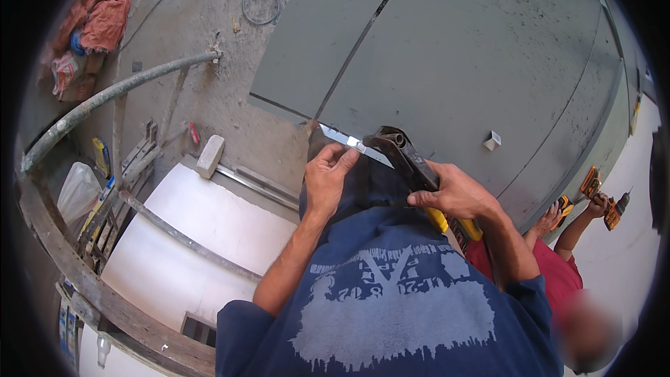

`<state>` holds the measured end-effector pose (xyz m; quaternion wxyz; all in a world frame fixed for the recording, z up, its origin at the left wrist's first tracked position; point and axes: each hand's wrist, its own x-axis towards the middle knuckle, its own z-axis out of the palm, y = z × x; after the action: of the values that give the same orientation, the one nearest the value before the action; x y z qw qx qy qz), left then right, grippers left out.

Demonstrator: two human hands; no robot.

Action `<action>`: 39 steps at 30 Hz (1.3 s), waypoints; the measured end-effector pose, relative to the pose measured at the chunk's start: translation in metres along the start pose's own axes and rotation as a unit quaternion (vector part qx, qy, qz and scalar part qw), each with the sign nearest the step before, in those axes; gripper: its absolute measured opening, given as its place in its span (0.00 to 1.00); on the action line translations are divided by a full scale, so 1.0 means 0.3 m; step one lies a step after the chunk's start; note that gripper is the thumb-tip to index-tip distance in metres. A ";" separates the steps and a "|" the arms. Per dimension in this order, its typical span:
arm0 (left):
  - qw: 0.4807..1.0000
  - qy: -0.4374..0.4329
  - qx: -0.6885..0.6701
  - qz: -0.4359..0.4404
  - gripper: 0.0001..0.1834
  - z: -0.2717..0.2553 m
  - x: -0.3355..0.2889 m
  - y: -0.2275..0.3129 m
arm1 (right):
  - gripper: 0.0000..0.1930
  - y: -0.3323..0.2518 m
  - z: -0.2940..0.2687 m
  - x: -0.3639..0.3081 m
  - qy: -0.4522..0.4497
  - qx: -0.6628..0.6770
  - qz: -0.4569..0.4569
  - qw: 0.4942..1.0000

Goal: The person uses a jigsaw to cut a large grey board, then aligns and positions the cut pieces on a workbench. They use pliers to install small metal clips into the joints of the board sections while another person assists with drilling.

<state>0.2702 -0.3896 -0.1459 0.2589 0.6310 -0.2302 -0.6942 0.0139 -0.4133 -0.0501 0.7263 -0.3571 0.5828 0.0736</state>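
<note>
My left hand [326, 176] pinches a shiny metal strip [333, 133] between thumb and fingertips, in front of my body. Wrapped round a heavy plier-like tool [413, 165] with a black head and yellow handles is my right hand [457, 192]. The tool's head points up and left, meeting or overlapping the strip close to my left fingertips. Whether its jaws are clamped on the metal I cannot tell. Part of the strip is hidden behind the tool and my fingers.
A broad grey-green panel surface [447, 63] spreads ahead, with a small silver block [493, 140] on it. At right, a person in a red shirt [555, 269] holds yellow-and-black cordless drills [614, 213]. Left are a curved metal frame [125, 87], white board [202, 237] and ladder [136, 161].
</note>
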 end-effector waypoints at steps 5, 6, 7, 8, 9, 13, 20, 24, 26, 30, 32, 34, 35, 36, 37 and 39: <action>1.000 0.005 -0.026 -0.009 0.20 0.009 -0.015 0.004 | 0.26 -0.003 -0.007 0.000 -0.012 -0.002 -0.001 1.000; 1.000 -0.004 -0.022 -0.012 0.20 0.005 -0.014 0.003 | 0.27 -0.011 -0.011 -0.002 -0.018 -0.007 0.008 1.000; 1.000 -0.012 -0.018 -0.014 0.21 -0.004 -0.007 0.002 | 0.28 -0.027 -0.018 -0.002 -0.023 -0.014 0.016 1.000; 1.000 -0.020 -0.015 -0.016 0.21 -0.010 -0.003 0.002 | 0.28 -0.037 -0.021 -0.002 -0.027 -0.020 0.025 0.999; 0.999 -0.023 -0.034 -0.014 0.22 -0.010 -0.001 0.003 | 0.28 -0.031 -0.019 0.001 -0.023 -0.018 0.015 0.999; 0.997 -0.021 -0.076 0.004 0.25 0.002 -0.004 0.011 | 0.26 -0.062 -0.032 0.002 -0.024 -0.070 0.020 0.997; 0.996 0.012 -0.084 0.019 0.23 0.020 -0.017 -0.010 | 0.25 -0.127 -0.072 0.016 -0.066 -0.066 0.063 0.994; 0.995 -0.040 -0.095 0.017 0.23 -0.006 -0.010 -0.006 | 0.23 -0.135 -0.042 0.001 -0.055 -0.033 0.082 0.995; 0.988 -0.069 -0.135 0.002 0.21 -0.007 -0.008 -0.003 | 0.25 -0.105 -0.048 0.003 -0.048 -0.064 0.049 0.996; 0.985 -0.043 -0.167 0.001 0.21 0.021 -0.029 0.017 | 0.26 -0.099 -0.055 0.010 -0.050 -0.081 0.040 0.995; 0.984 -0.021 -0.178 0.010 0.20 0.032 -0.037 0.019 | 0.26 -0.110 -0.053 0.004 -0.042 -0.096 0.026 0.994; 0.985 0.016 -0.171 0.035 0.19 0.042 -0.056 0.000 | 0.26 -0.081 -0.058 0.015 -0.054 -0.052 0.031 0.997; 0.984 0.035 -0.168 0.048 0.18 0.047 -0.064 -0.007 | 0.26 -0.067 -0.061 0.021 -0.060 -0.031 0.033 0.997; 0.988 0.045 -0.139 0.054 0.17 0.051 -0.068 -0.011 | 0.26 -0.062 -0.060 0.023 -0.067 -0.002 0.045 0.997; 0.991 0.056 -0.109 0.062 0.16 0.054 -0.071 -0.008 | 0.25 -0.059 -0.056 0.022 -0.075 0.026 0.056 0.995; 0.992 0.068 -0.073 0.077 0.13 0.064 -0.074 -0.008 | 0.25 -0.045 -0.049 0.017 -0.077 0.053 0.062 0.994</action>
<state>0.2525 -0.3735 -0.1288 0.3719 0.6363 -0.2091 -0.6428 0.0108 -0.4336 -0.0499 0.7809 -0.2747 0.5492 0.1150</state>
